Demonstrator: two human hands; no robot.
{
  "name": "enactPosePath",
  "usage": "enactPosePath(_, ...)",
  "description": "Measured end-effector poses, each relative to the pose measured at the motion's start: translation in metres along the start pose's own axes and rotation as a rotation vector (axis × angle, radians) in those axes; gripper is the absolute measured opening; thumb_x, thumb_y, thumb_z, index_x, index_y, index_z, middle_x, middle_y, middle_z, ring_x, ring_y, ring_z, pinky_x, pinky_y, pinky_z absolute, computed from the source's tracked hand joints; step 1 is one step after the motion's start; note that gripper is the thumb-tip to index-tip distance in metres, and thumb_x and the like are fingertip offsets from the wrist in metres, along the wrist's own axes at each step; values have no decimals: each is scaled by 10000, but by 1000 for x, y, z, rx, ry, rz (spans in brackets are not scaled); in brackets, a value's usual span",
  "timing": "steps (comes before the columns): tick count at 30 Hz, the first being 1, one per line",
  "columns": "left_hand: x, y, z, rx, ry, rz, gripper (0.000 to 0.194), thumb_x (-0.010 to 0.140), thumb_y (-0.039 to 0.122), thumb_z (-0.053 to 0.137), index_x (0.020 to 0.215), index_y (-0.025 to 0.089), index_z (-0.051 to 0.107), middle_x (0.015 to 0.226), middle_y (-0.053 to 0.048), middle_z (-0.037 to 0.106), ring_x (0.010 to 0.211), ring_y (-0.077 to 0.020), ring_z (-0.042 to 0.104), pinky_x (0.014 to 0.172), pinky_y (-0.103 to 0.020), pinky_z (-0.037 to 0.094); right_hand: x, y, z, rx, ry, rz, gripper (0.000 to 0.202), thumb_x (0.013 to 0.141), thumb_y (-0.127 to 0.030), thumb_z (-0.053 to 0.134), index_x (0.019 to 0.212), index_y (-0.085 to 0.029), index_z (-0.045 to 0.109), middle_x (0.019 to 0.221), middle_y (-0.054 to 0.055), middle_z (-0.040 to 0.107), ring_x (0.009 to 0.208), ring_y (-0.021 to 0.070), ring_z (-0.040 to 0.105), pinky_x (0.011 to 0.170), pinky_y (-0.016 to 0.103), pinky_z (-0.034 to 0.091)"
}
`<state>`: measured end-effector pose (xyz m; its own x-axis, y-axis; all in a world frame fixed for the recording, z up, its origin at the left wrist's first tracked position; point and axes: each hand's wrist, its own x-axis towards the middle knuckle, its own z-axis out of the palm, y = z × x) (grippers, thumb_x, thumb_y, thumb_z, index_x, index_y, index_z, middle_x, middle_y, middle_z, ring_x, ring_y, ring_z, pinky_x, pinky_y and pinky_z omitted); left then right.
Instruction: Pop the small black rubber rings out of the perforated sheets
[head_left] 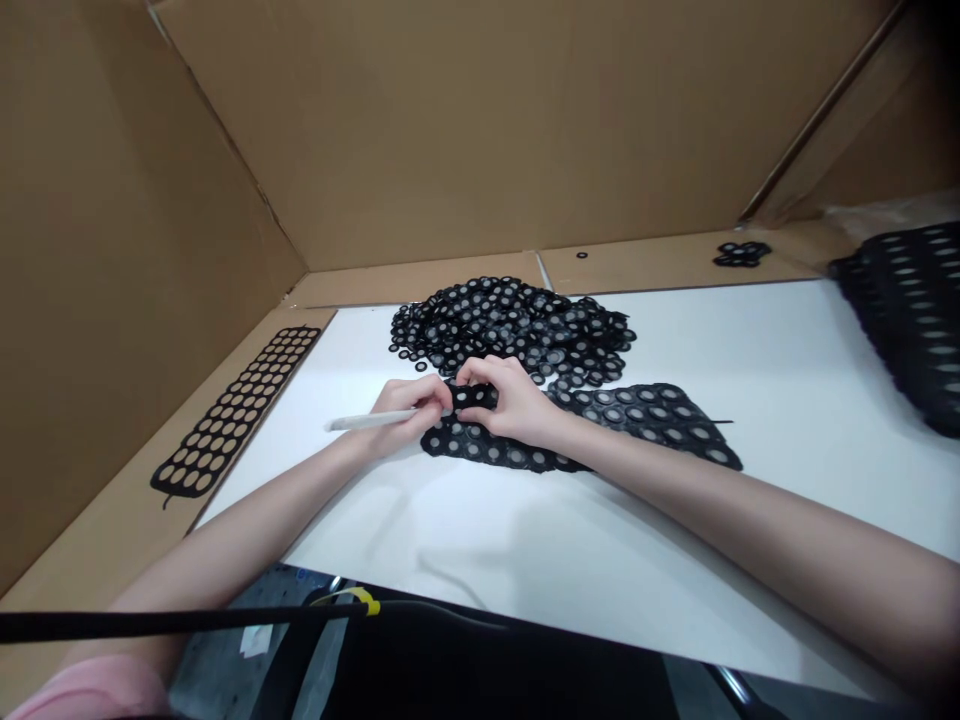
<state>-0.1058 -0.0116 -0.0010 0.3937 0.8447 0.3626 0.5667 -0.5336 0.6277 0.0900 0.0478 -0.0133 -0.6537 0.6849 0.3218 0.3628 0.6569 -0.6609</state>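
Cardboard walls enclose our white table. Our left hand has its fingers closed on a white stick; our right hand curls thumb and forefinger around the left end of a dotted black sheet, whether clamped we cannot tell. That sheet lies just before a heap of discs.

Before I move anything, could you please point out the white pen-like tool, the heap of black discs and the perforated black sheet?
White pen-like tool [369, 420], head view: middle of its shaft.
Heap of black discs [510, 325], head view: its middle.
Perforated black sheet [235, 410], head view: its middle.
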Motion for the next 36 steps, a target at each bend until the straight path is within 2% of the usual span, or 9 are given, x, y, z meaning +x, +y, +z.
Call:
enactPosePath(4,0,0,0,38,-12,45,181,869,190,423,787,155,580,625,34,530,526,-69,451,532,-179,357,-1,1,1,11,1,-6,252,666,-180,729,839,-218,550,854,-8,635,882,202,581,873,357,338)
enactPosePath(11,2,1,-1,66,-53,42,209,883,192,402,787,157,585,650,24,540,557,-80,464,565,-189,368,-1,0,1,17,-10,2,255,669,-166,728,842,-214,547,869,-3,636,888,198,575,884,360,330)
enactPosePath(17,6,1,-3,128,-227,142,305,897,193,334,700,155,563,690,-14,554,635,-111,484,636,-221,374,-1,0,2,20,2,-23,246,678,-171,722,847,-213,549,864,1,648,857,195,583,857,349,344)
enactPosePath(23,5,2,-4,110,-324,93,298,882,188,336,675,157,548,678,-7,550,629,-111,478,662,-226,372,-1,0,2,23,-7,3,249,669,-138,717,836,-206,546,855,-1,639,853,190,577,871,356,331)
enactPosePath(25,4,1,-5,61,-306,77,298,878,191,346,669,154,556,667,-5,551,623,-110,479,659,-225,376,-1,-1,2,23,-12,5,247,673,-136,710,841,-210,545,852,-4,632,854,190,572,877,363,324)
enactPosePath(28,3,1,-5,-35,-196,-2,277,860,186,376,685,148,587,661,-2,566,614,-105,492,623,-214,373,-1,0,1,26,-22,14,244,686,-161,714,860,-217,551,880,2,631,880,198,564,887,374,319)
enactPosePath(32,1,2,-2,-55,-57,-111,179,876,234,424,843,161,584,634,37,501,547,-83,420,545,-192,332,-1,1,2,29,-21,13,238,686,-171,719,854,-220,558,869,2,623,897,202,564,886,372,325)
enactPosePath(36,1,3,0,13,-76,-85,161,883,230,406,831,167,545,628,47,473,535,-74,402,541,-185,330,-2,3,2,36,-11,-4,240,678,-167,716,852,-221,560,868,0,625,892,200,572,881,367,330)
